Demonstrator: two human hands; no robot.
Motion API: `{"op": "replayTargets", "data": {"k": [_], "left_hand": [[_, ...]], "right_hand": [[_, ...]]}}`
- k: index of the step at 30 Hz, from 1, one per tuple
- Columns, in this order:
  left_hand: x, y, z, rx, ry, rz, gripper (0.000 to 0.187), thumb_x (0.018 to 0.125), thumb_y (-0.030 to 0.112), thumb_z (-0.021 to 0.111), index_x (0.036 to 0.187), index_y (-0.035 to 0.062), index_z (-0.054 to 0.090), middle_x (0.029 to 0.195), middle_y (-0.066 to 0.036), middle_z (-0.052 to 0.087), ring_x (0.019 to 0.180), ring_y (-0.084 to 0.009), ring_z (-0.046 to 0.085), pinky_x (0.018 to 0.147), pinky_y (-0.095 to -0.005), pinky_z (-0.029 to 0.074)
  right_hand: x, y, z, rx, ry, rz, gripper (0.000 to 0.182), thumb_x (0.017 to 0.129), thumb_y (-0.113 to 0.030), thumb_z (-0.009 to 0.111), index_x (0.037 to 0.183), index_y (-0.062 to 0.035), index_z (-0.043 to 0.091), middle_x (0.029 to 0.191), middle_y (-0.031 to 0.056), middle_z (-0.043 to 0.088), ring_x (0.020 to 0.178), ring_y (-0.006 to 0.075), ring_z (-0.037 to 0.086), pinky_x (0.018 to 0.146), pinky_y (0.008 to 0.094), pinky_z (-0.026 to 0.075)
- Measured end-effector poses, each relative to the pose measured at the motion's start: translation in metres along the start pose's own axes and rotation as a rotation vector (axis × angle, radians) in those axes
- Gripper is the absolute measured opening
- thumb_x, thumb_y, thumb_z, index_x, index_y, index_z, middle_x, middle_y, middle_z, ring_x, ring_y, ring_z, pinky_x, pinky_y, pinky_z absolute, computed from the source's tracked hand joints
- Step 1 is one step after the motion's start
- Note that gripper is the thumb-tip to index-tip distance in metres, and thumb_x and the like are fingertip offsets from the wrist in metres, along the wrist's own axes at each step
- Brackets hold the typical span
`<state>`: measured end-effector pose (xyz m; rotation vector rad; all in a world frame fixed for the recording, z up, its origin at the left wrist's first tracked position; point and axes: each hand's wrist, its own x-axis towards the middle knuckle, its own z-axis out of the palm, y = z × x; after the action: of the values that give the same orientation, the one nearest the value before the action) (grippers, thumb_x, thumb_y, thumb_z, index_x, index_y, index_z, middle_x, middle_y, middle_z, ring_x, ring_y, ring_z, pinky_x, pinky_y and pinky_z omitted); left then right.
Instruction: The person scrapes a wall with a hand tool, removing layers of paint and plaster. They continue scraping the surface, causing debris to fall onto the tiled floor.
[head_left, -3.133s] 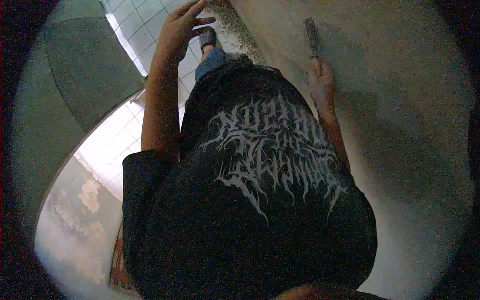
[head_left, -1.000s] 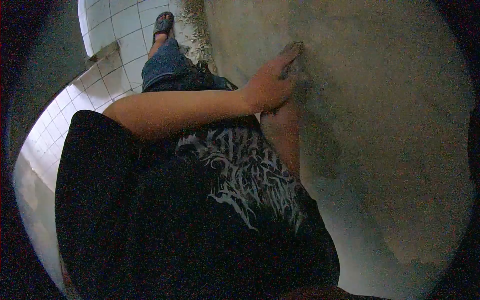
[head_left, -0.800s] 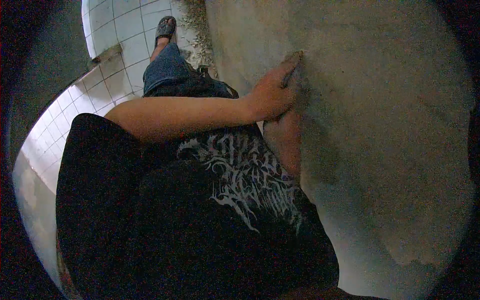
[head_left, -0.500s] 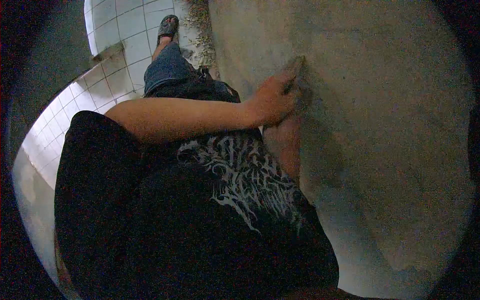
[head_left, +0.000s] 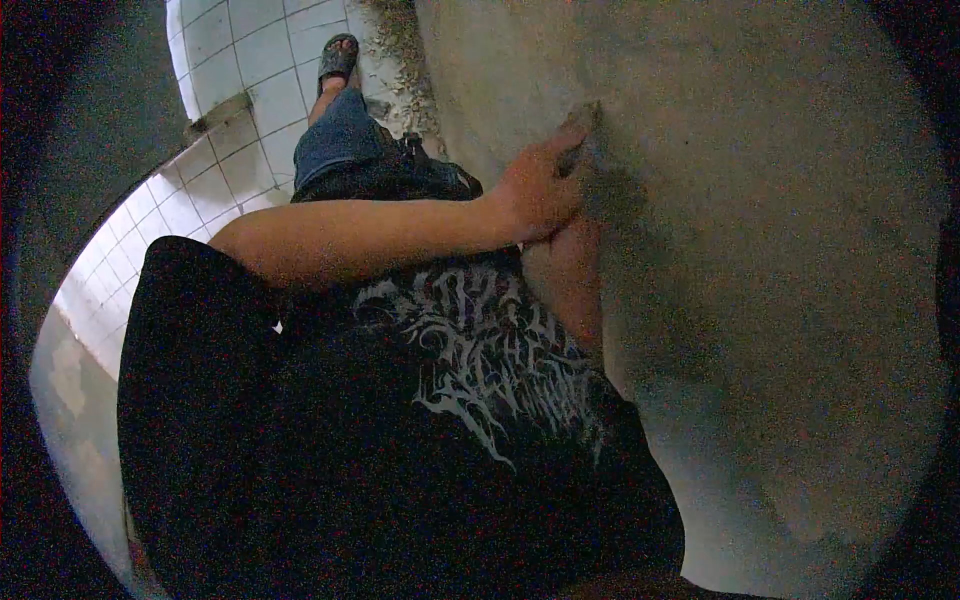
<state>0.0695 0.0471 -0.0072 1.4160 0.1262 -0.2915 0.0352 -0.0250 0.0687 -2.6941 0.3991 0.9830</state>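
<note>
My left hand (head_left: 545, 192) reaches across from the left, against or very close to the grey-brown wall (head_left: 760, 250). Its fingers are closed around something greyish, and a dull tip of it (head_left: 592, 115) shows beyond the fingers. Dim light and blur hide what kind of thing it is. Below and behind that hand comes my right forearm (head_left: 578, 285), along the edge of the black shirt (head_left: 400, 440) with its pale lettering. My right hand is mostly covered by the left one, so its fingers cannot be made out. A dark shadow lies on the wall beside both hands.
White floor tiles (head_left: 265, 45) with dark joints lie at the upper left, bordered by a rough, crumbly strip (head_left: 400, 75) at the wall's foot. My sandalled foot (head_left: 338, 60) is on the tiles, below a blue denim leg (head_left: 340, 135).
My left hand and the greyish thing have shifted slightly left and up along the wall. The shirt and leg sit a little farther right in the view.
</note>
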Motion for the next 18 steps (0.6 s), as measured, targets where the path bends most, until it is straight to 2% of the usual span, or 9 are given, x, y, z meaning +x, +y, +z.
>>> {"op": "replayTargets", "data": {"k": [2, 6, 9, 11, 12, 14, 15, 17, 18], "left_hand": [[-0.001, 0.006, -0.005, -0.069, -0.106, -0.04, 0.051, 0.087, 0.017, 0.045, 0.134, 0.0024, 0.034, 0.132, -0.024, 0.041, 0.123, -0.037, 0.039, 0.104, -0.0374, 0.03], [-0.005, 0.013, -0.012, -0.143, -0.144, -0.083, 0.052, 0.086, 0.016, 0.045, 0.134, 0.0016, 0.033, 0.133, -0.023, 0.039, 0.125, -0.0358, 0.037, 0.106, -0.0363, 0.028], [-0.003, 0.004, -0.007, -0.009, -0.19, -0.082, 0.05, 0.085, 0.017, 0.046, 0.132, 0.0012, 0.037, 0.13, -0.024, 0.043, 0.123, -0.0358, 0.039, 0.104, -0.0377, 0.031], [0.007, -0.013, 0.008, 0.015, 0.085, 0.106, 0.048, 0.085, 0.018, 0.047, 0.13, 0.0019, 0.041, 0.127, -0.024, 0.046, 0.12, -0.0367, 0.043, 0.101, -0.0393, 0.034], [0.004, -0.016, 0.01, 0.012, 0.073, 0.104, 0.048, 0.085, 0.018, 0.047, 0.13, 0.0019, 0.041, 0.127, -0.024, 0.046, 0.12, -0.0367, 0.043, 0.101, -0.0393, 0.034], [0.003, 0.002, -0.004, 0.125, -0.11, -0.175, 0.046, 0.085, 0.02, 0.048, 0.127, 0.0026, 0.044, 0.125, -0.022, 0.049, 0.117, -0.0377, 0.045, 0.099, -0.04, 0.037], [0.0, 0.002, -0.005, 0.132, -0.102, -0.171, 0.046, 0.085, 0.02, 0.048, 0.127, 0.0026, 0.044, 0.125, -0.022, 0.049, 0.117, -0.0377, 0.045, 0.099, -0.04, 0.037], [-0.002, -0.002, -0.003, 0.115, -0.09, 0.0, 0.052, 0.089, 0.023, 0.05, 0.137, 0.0145, 0.033, 0.121, -0.023, 0.053, 0.105, -0.0302, 0.057, 0.087, -0.0379, 0.047], [0.001, -0.003, -0.003, 0.116, -0.091, 0.007, 0.052, 0.089, 0.023, 0.05, 0.137, 0.0145, 0.033, 0.121, -0.023, 0.053, 0.105, -0.0302, 0.057, 0.087, -0.0379, 0.047]], "right_hand": [[0.002, 0.002, 0.001, 0.034, 0.032, -0.03, 0.028, 0.077, -0.015, 0.054, 0.096, 0.0061, 0.058, 0.093, 0.0263, 0.061, 0.09, 0.0418, 0.058, 0.074, 0.0451, 0.045], [-0.006, 0.0, 0.005, 0.076, 0.076, -0.066, 0.028, 0.077, -0.014, 0.054, 0.095, 0.0062, 0.057, 0.093, 0.0261, 0.061, 0.09, 0.0419, 0.058, 0.075, 0.045, 0.045], [0.004, 0.012, 0.013, 0.066, 0.064, -0.101, 0.027, 0.078, -0.014, 0.054, 0.096, 0.0058, 0.057, 0.093, 0.0255, 0.061, 0.09, 0.0417, 0.058, 0.075, 0.0448, 0.045], [0.004, 0.01, 0.014, 0.042, 0.02, -0.082, 0.027, 0.078, -0.014, 0.054, 0.097, 0.0053, 0.057, 0.093, 0.0251, 0.061, 0.091, 0.0414, 0.058, 0.075, 0.0446, 0.045], [0.005, 0.006, 0.013, 0.066, 0.038, -0.086, 0.027, 0.078, -0.014, 0.054, 0.097, 0.0053, 0.057, 0.093, 0.0251, 0.061, 0.091, 0.0413, 0.058, 0.075, 0.0446, 0.045], [0.003, 0.004, 0.011, 0.077, 0.039, -0.082, 0.027, 0.078, -0.014, 0.054, 0.097, 0.0053, 0.057, 0.093, 0.0251, 0.061, 0.091, 0.0413, 0.058, 0.075, 0.0445, 0.045], [0.0, 0.004, 0.011, 0.084, 0.035, -0.077, 0.027, 0.078, -0.014, 0.054, 0.097, 0.0052, 0.057, 0.093, 0.0252, 0.061, 0.091, 0.0413, 0.058, 0.075, 0.0444, 0.045], [0.002, 0.004, 0.01, 0.091, 0.036, -0.071, 0.027, 0.078, -0.014, 0.054, 0.097, 0.0052, 0.056, 0.093, 0.0252, 0.061, 0.091, 0.0413, 0.058, 0.075, 0.0443, 0.045], [0.002, 0.003, 0.011, 0.095, 0.044, -0.073, 0.027, 0.078, -0.014, 0.054, 0.097, 0.0052, 0.056, 0.093, 0.0252, 0.061, 0.091, 0.0413, 0.058, 0.075, 0.0443, 0.045]]}}
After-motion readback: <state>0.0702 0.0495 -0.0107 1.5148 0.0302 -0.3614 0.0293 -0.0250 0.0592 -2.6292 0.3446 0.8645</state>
